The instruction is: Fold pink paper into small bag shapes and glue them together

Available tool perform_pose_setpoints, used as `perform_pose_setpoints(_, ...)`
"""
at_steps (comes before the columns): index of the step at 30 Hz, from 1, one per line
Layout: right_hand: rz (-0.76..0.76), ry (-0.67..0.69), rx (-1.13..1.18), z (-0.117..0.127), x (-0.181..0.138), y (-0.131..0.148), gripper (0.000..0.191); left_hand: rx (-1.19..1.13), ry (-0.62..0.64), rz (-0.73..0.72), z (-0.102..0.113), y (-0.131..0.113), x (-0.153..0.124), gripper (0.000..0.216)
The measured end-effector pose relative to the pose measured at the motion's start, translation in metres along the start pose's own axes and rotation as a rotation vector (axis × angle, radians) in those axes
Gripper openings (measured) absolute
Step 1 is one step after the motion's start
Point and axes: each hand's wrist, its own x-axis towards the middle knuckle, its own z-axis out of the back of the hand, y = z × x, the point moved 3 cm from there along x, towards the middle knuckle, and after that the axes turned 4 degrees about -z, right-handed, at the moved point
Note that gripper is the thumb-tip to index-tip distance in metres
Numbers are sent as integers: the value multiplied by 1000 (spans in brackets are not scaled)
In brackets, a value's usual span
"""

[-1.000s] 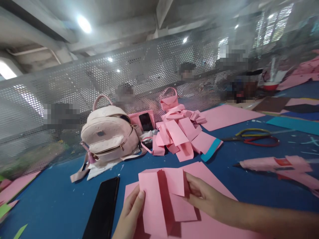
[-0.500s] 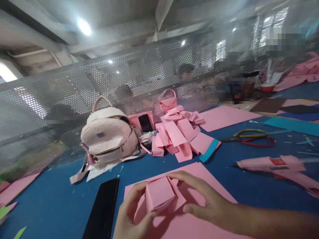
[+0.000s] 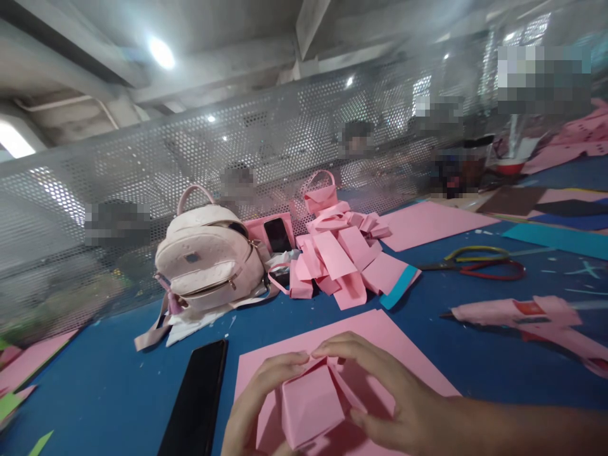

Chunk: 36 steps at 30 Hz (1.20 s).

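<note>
A small folded pink paper box sits between my hands, above a flat pink sheet on the blue table. My left hand curves round its left side, fingertips on the far edge and thumb low at the front. My right hand is on the other side, its fingers at the box's far edge and its thumb near a loose flap at the right. Both hands are closed round the box. The underside of the box is hidden.
A black phone lies left of the sheet. Behind are a cream backpack and a heap of folded pink paper pieces. Scissors and a pink glue gun lie right. A perforated metal screen runs along the back.
The box has come slightly nearer and lower, tipped so its top face shows differently. My left fingers have moved from its left side up to the far edge, close to my right fingertips.
</note>
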Motion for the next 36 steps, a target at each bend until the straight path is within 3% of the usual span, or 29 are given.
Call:
perform_pose_setpoints(8,176,20,-79,-1,0,4,60,16,33,-42,5,-7,6,36)
perform_pose_setpoints(14,159,11,-117,1,0,5,59,22,-15,6,8,-6,0,37)
perform_pose_setpoints(24,211,19,-102,0,-2,4,60,18,102,-14,9,-6,9,25)
perform_pose_setpoints(29,90,5,19,0,-1,-3,38,22,180,-56,5,-3,8,34)
perform_pose_setpoints(32,56,-84,74,0,-1,-11,21,35,170,-108,2,-4,9,34)
perform_pose_setpoints(36,84,-184,85,1,3,-12,13,83,142,-119,0,-1,8,30)
